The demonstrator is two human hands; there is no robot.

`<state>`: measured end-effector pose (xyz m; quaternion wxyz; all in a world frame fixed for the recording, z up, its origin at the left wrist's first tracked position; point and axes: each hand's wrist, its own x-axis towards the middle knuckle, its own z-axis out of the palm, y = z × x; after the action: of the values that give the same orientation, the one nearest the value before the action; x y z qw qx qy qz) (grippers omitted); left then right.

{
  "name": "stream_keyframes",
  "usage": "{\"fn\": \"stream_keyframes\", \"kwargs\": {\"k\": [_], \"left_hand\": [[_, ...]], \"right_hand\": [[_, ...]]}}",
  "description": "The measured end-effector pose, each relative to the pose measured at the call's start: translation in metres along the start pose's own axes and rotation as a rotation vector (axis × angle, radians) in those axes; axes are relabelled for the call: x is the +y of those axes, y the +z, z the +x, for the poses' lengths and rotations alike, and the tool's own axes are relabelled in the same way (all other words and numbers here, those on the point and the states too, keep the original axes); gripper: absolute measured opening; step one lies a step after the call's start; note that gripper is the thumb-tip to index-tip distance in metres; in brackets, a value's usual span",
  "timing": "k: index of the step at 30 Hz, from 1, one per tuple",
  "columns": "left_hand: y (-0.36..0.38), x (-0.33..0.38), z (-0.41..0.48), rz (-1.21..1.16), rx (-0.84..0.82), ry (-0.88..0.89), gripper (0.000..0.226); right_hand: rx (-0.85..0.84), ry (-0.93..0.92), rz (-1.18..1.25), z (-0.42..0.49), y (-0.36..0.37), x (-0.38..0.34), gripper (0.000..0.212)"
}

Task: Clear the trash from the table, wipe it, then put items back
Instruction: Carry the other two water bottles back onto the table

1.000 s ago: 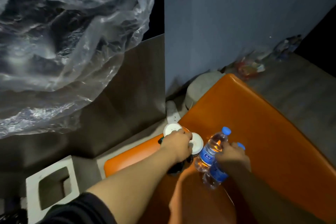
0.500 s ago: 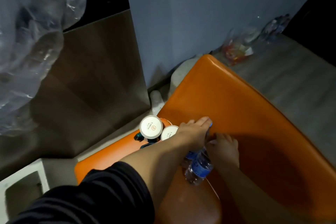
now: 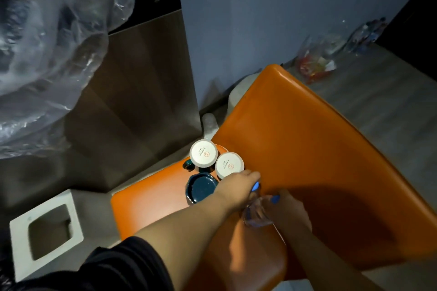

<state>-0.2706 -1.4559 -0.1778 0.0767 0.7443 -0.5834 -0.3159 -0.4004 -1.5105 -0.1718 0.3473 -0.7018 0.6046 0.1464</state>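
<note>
Two water bottles were in hand over the orange seat (image 3: 307, 137), toward its left front part. The left hand (image 3: 236, 190) lay across the top of the left bottle (image 3: 255, 187), with its fingers curled down over the neck and the blue cap showing beneath them. The right hand (image 3: 289, 211) gripped the right bottle (image 3: 275, 199) just below its blue cap. The clear bodies overlapped between the hands, and I could not tell which body belonged to which cap. Other kept items already sat on the seat's left end: two white-lidded jars (image 3: 203, 154) (image 3: 229, 165) touching each other, a dark teal dish (image 3: 201, 187) in front of them, and a small teal cup (image 3: 188, 164) half hidden at the jars' base. A bag of trash (image 3: 316, 64) lay on the floor beyond the seat's far corner. A clear plastic bag (image 3: 47, 42) hung well left of the seat, and a white hollow block (image 3: 46, 229) stood off its left front. No table could be made out. I judged the step to be parking the bottles on the seat with the other kept items, though lifting them off was equally possible. The cushion looked soft and sloped, so tall bottles would likely tip. They would be better set down upright close against the jars, or laid flat across the slope. Letting go one hand at a time, with the left forearm kept high over the dish and lids, looked safest.
</note>
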Motion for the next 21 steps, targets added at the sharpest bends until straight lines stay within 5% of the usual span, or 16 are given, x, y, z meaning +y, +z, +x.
{"fn": "stream_keyframes", "kwargs": {"k": [7, 21], "left_hand": [[0.013, -0.003, -0.066, -0.105, 0.039, -0.146, 0.009], [0.042, -0.061, -0.297, -0.092, 0.199, -0.379, 0.022]], "right_hand": [[0.044, -0.077, -0.195, -0.052, 0.024, 0.001, 0.03], [0.043, -0.38, -0.33, -0.208, 0.123, -0.032, 0.019]]}}
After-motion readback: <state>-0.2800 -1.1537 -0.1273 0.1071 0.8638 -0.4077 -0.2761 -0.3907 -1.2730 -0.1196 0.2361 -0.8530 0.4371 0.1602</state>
